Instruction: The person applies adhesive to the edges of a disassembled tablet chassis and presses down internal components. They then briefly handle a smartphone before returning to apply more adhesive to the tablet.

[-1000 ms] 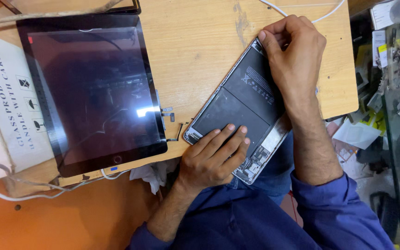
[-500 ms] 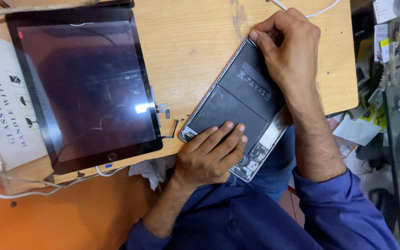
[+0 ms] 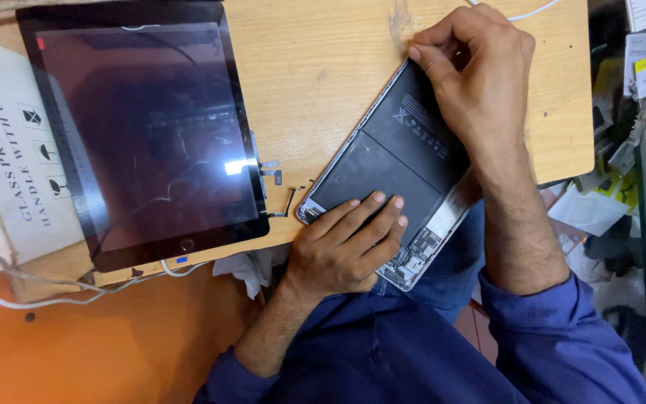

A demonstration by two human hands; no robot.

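On the wooden surface (image 3: pixel 323 82), the opened tablet body (image 3: pixel 394 161) lies at a slant with its lower end jutting past the surface's near edge, and we take that body as our landmark. Our left hand (image 3: pixel 345 251) rests flat on its lower part, fingers (image 3: pixel 371 213) stretched out together and pressing on the dark battery panel; this hand's grip is open, closed round nothing, only bearing down. Just right of these fingers, at the body's lower corner, we see the bare circuit parts (image 3: pixel 413 262) and a strip of silver frame. Our right hand (image 3: pixel 476 82) sits at the body's upper end, curled tight, thumb and forefinger pinched together at the top corner of the frame; whether they have hold of a small tool or only the edge itself we cannot tell, since the knuckles hide the tips. Left of the body, well apart from it, lies the black glass screen panel (image 3: pixel 143 135), face up and catching a spot of light, with thin flex cables (image 3: pixel 278 183) trailing from its right edge toward the body. Further left of the body, beneath that panel, a white cardboard box (image 3: pixel 9 150) shows. White wires (image 3: pixel 9 288) run along the near edge of the surface, down-left of the body, and a crumpled white cloth (image 3: pixel 244 269) sits just left of our left wrist.
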